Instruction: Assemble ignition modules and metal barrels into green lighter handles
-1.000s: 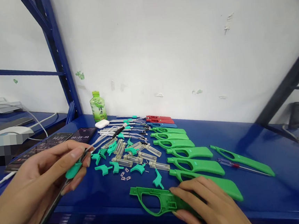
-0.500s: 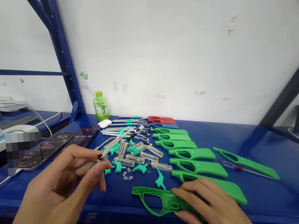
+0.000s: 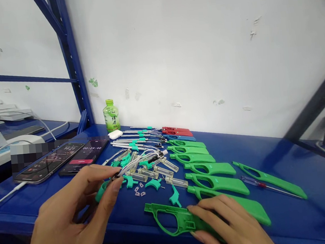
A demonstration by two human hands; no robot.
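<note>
My left hand (image 3: 85,212) pinches a wired part (image 3: 134,162) with white wires and a black piece; a teal piece shows between the fingers. Near the table's front edge, my right hand (image 3: 231,222) grips an open green shell half (image 3: 171,218), its hollow inside facing up and its looped end pointing left. Behind that hand lie several green handle shells (image 3: 221,183) in a column. Teal triggers (image 3: 153,184), clear fluid tanks (image 3: 176,181) and tiny pale pieces (image 3: 140,192) are scattered between and beyond my hands.
Two phones (image 3: 49,162) lie at the left, near a green bottle (image 3: 111,117) and a white case (image 3: 115,134). Red shells (image 3: 177,131) and metal rods (image 3: 132,141) are at the back. A screwdriver (image 3: 279,190) lies beside a separate green shell (image 3: 272,180) at the right.
My left hand has moved slightly right and tilted, bringing the wire ends lower and farther right. A teal piece now shows more plainly in it. My right hand keeps its hold on the shell.
</note>
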